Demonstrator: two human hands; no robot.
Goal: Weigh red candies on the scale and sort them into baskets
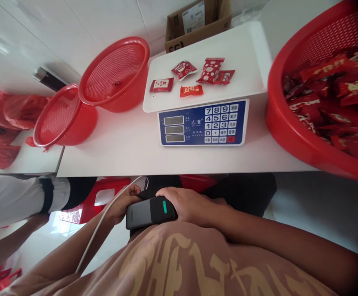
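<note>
At my waist, below the table edge, sits a black box-shaped device with a small lit green display; it looks like a power bank. My right hand is wrapped round its right end. Beside its far left corner, my left hand has its fingers pinched together near some dark material; what they hold is hidden. A white cable passes over my left forearm and loops near those fingers. On the table ahead stands a weighing scale with a white tray bearing several red wrapped snacks.
A large red basket full of red packets stands right, overhanging the table edge. Two red baskets stand left. A cardboard box is behind the scale. Another person's sleeve and red plastic stool are at left.
</note>
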